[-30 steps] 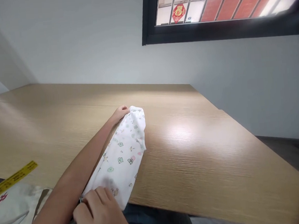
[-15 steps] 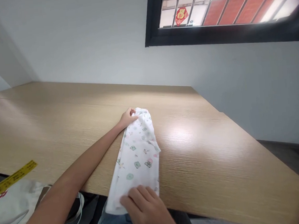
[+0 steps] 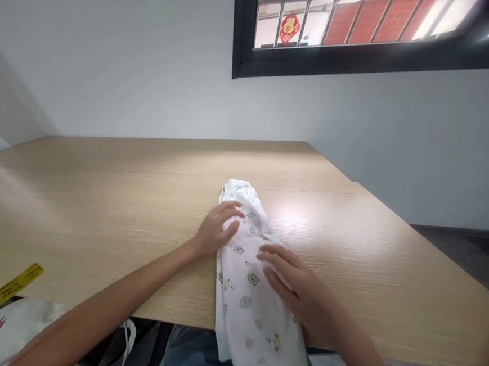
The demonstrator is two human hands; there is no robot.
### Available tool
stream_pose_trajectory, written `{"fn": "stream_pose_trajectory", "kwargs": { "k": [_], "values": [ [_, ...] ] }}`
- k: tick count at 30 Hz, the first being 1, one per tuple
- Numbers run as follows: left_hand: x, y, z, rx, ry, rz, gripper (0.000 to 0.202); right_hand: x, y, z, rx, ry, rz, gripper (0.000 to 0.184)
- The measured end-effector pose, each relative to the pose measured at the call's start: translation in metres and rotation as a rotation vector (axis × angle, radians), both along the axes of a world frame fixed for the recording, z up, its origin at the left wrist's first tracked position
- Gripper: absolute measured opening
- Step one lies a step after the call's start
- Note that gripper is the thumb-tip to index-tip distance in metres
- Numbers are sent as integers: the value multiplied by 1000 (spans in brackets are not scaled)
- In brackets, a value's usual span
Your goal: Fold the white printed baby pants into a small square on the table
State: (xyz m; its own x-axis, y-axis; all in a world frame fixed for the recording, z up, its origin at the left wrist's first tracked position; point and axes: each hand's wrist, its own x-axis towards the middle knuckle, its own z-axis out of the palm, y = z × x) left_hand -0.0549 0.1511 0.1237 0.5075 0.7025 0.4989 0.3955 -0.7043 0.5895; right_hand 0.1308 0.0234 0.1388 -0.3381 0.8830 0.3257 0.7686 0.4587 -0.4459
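A folded white garment [image 3: 246, 287] with small coloured prints lies lengthwise on the wooden table [image 3: 102, 200], its near end hanging over the front edge above my lap. My left hand [image 3: 218, 227] rests flat on the garment's upper left part, fingers stretched out. Lower down on its right side, my right hand [image 3: 293, 289] lies on the cloth with fingers extended and slightly spread. Neither hand grips the fabric.
A yellow ruler [image 3: 9, 288] pokes over the table's front edge at the far left. Below it lies a white bag [image 3: 11, 336] with red print and a strap. A white wall and a dark-framed window [image 3: 361, 55] stand behind the table.
The garment has been turned more lengthwise and set down flatter. My left hand left its far end and now presses on it; my right hand moved up from the near end onto the middle.
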Motion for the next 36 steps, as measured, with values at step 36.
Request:
{"fn": "stream_pose_trajectory", "kwargs": {
  "k": [36],
  "values": [
    [-10,-158,-17,533,337,-46,64,-3,-52,-19,422,83,153,12]
  ]
}}
